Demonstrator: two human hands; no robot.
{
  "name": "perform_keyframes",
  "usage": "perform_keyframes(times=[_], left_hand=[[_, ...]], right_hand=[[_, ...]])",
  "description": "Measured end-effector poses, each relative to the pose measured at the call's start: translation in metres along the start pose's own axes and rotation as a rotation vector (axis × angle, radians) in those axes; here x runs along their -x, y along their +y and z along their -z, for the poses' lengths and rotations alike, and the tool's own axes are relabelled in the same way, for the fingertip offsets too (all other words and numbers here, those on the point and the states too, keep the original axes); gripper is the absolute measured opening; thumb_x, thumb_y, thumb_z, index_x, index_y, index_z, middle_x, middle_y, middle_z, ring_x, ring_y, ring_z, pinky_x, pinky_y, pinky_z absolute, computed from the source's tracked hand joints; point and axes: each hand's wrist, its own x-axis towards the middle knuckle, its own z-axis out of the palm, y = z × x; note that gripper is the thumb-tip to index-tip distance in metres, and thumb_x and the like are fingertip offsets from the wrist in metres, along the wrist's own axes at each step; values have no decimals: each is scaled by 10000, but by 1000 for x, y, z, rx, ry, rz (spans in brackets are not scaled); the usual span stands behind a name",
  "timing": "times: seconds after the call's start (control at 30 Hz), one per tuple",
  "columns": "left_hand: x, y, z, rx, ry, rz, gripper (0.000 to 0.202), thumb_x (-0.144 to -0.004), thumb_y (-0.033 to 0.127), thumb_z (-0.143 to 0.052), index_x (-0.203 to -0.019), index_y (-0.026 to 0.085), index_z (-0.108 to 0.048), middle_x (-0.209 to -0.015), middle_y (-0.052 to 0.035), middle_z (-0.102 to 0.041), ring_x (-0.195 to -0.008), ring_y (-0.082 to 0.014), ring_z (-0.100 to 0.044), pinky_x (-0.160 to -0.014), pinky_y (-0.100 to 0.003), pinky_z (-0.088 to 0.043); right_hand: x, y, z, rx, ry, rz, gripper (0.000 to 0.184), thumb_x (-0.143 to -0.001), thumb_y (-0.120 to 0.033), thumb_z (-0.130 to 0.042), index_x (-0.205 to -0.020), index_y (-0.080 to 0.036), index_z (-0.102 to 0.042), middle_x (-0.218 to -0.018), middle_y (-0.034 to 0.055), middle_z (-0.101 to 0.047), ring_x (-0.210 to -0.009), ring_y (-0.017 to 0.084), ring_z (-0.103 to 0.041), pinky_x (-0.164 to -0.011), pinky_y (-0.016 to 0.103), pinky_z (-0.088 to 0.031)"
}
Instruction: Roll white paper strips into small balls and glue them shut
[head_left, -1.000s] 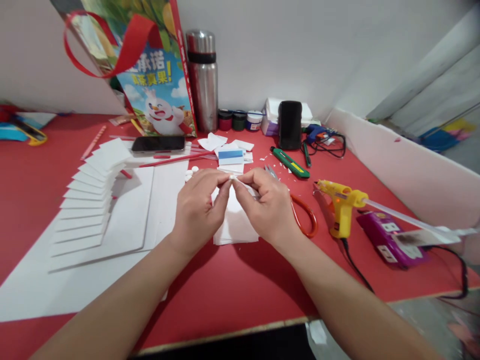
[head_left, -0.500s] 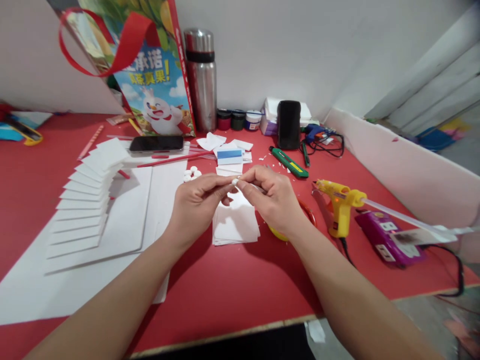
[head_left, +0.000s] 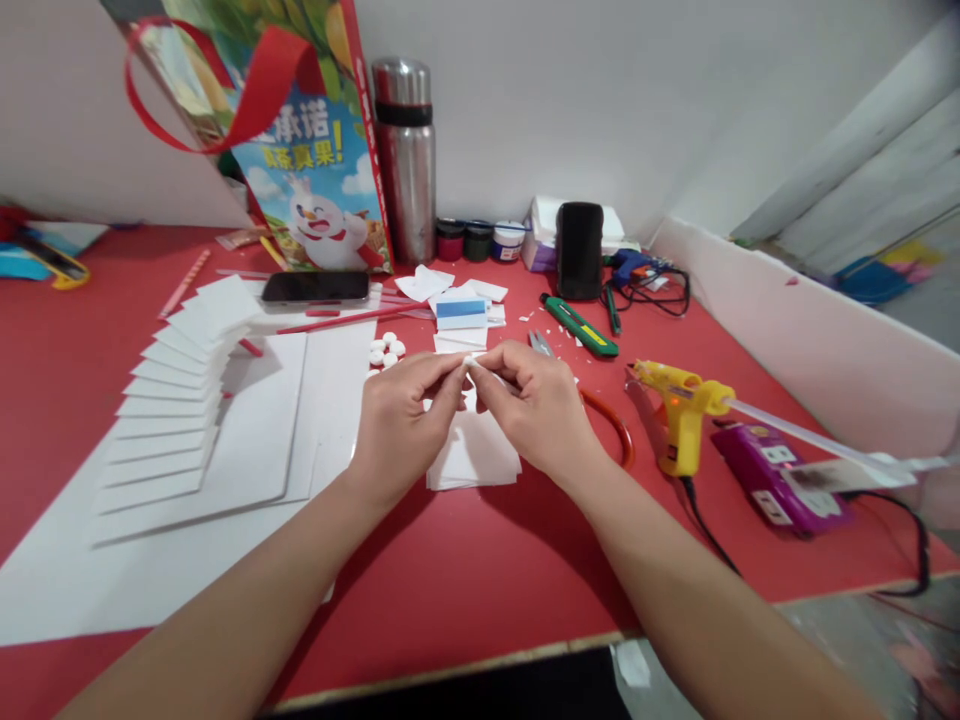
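Observation:
My left hand (head_left: 401,420) and my right hand (head_left: 536,405) meet fingertip to fingertip over the red table (head_left: 465,570). Both pinch one small white piece of paper or foam (head_left: 470,362) between thumb and fingers. Under the hands lies a small stack of white paper squares (head_left: 472,455). A cluster of little white balls (head_left: 385,349) sits just beyond my left hand. Red-handled scissors (head_left: 600,420) lie partly hidden behind my right hand.
A fanned stack of white foam strips (head_left: 176,390) on white sheets lies at left. A yellow glue gun (head_left: 682,410) and purple power strip (head_left: 780,480) stand at right. A green cutter (head_left: 579,325), phone (head_left: 315,287), steel flask (head_left: 405,160), paint pots and a printed bag line the back.
The hands stay joined on the small white piece and have shifted only slightly, moving a little nearer and lower than half a second ago. Nothing on the table has moved.

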Motion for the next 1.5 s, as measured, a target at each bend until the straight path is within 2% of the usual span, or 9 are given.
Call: perform_keyframes(times=[0.4,0.5,0.73,0.93,1.07,1.2,1.3,1.4,1.5], left_hand=[[5,-2,0,-296,8,-304,285,-984,128,-500,-1158,156,-724,-837,-85,-738,-768,-184,-671,-733,-310,-520],[3,-2,0,-160,-16,-235,281,-990,158,-523,-1165,196,-739,-902,-77,-760,-814,-181,-689,-773,-315,-546],[-6,-11,2,428,-128,212,169,-901,248,-708,-1035,233,-809,-836,-25,-787,-709,-183,-726,-720,-344,-616],[-4,-9,4,241,-80,58,172,-941,207,-649,-1021,214,-801,-768,-23,-723,-708,-149,-670,-736,-306,-547],[-3,-5,3,197,-56,113,153,-939,222,-649,-1023,174,-767,-841,-43,-728,-745,-150,-671,-742,-292,-539],[-2,-3,-1,411,-58,298,153,-914,241,-681,-1010,148,-753,-808,-30,-720,-686,-129,-652,-686,-267,-558],[-1,-1,-3,460,-16,359,142,-873,238,-730,-975,144,-763,-802,-24,-739,-662,-119,-661,-671,-253,-571],[0,4,-4,335,52,262,123,-865,209,-734,-966,156,-780,-824,-23,-761,-683,-121,-686,-677,-245,-580],[1,7,-3,151,111,74,127,-879,167,-709,-974,164,-793,-840,-29,-771,-704,-123,-687,-700,-251,-581]], right_hand=[[3,-6,2,41,6,106,190,-970,-236,-563,-793,-184,-609,-673,-5,-671,-589,116,-570,-627,263,-424],[1,-5,6,17,5,90,167,-963,-233,-573,-816,-178,-632,-672,-3,-670,-610,125,-583,-616,263,-427],[-3,2,10,-72,-87,77,134,-944,-212,-597,-830,-165,-648,-689,6,-673,-630,132,-619,-614,270,-466],[-4,1,5,-301,-91,-58,146,-922,-259,-642,-810,-166,-651,-704,8,-712,-575,115,-626,-537,246,-462],[-7,1,7,-410,-119,-191,215,-862,-348,-720,-778,-173,-625,-667,4,-712,-447,100,-551,-433,244,-414],[-6,1,9,-246,-83,-73,179,-893,-307,-673,-777,-176,-636,-705,18,-715,-621,132,-639,-561,253,-459],[-2,1,5,-8,10,32,156,-897,-248,-624,-755,-183,-620,-666,4,-681,-559,112,-562,-535,258,-391],[1,0,1,145,107,105,162,-867,-216,-626,-712,-186,-587,-599,-14,-623,-497,94,-463,-504,266,-324],[3,-2,0,81,83,102,133,-895,-235,-617,-774,-181,-619,-611,-12,-636,-495,98,-480,-503,265,-341]])
